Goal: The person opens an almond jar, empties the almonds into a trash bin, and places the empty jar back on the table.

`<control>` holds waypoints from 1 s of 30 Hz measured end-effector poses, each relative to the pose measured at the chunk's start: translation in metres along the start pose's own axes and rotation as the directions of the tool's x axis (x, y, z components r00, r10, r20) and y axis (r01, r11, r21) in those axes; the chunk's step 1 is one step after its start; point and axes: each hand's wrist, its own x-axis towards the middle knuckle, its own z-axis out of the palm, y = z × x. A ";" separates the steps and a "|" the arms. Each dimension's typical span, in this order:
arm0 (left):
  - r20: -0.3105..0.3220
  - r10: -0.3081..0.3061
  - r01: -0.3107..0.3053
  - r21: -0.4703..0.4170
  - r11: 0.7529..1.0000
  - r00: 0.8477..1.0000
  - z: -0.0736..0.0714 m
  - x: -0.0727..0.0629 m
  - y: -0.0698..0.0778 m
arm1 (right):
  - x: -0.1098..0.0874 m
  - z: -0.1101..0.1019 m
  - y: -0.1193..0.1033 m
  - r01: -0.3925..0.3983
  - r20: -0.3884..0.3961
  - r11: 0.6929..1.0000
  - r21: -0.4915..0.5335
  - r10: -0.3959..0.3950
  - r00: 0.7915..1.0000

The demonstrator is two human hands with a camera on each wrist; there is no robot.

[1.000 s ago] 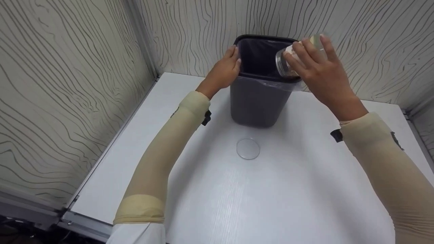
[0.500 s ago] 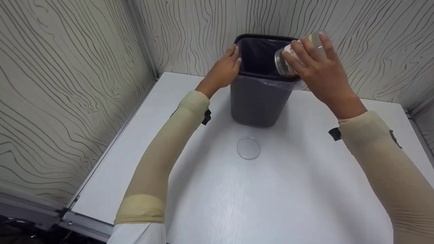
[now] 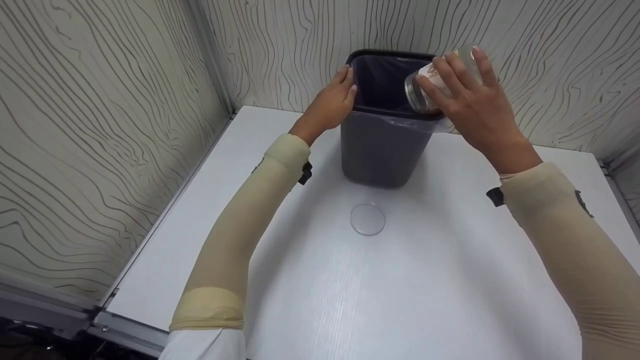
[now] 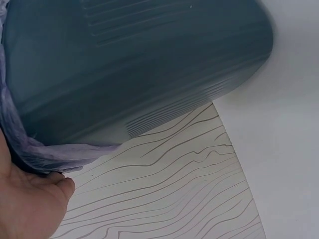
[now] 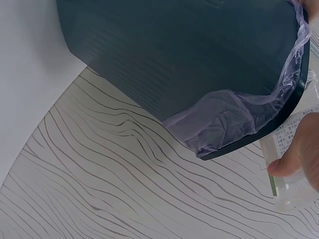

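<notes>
A dark grey trash bin (image 3: 382, 150) lined with a thin plastic bag (image 5: 219, 114) stands at the back of the white table. My left hand (image 3: 330, 102) grips its left rim; the left wrist view shows the hand (image 4: 37, 201) at the bag's folded edge. Over the right rim, my right hand (image 3: 472, 105) holds a clear labelled jar (image 3: 417, 92), tilted with its mouth down toward the inside of the bin. In the right wrist view the thumb presses the jar's label (image 5: 286, 134). Whether anything falls from the jar is hidden.
A clear round lid (image 3: 367, 219) lies flat on the white table (image 3: 400, 290) in front of the bin. Wood-patterned panels (image 3: 280, 45) rise behind and to the left. A metal frame edge (image 3: 125, 327) borders the table at the front left.
The jar has tipped and turned very slightly in my right hand, so its label shows a little more. My left hand stays on the rim.
</notes>
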 end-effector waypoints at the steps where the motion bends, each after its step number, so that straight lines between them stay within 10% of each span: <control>1: 0.002 -0.003 0.003 -0.005 1.000 1.000 0.000 0.000 0.000 | 0.000 0.000 0.000 0.000 -0.001 1.000 0.004 0.000 1.000; 30: -0.010 0.003 -0.003 -0.011 1.000 1.000 0.003 -0.001 0.002 | 0.016 0.007 0.008 0.038 0.061 0.998 -0.039 -0.036 0.997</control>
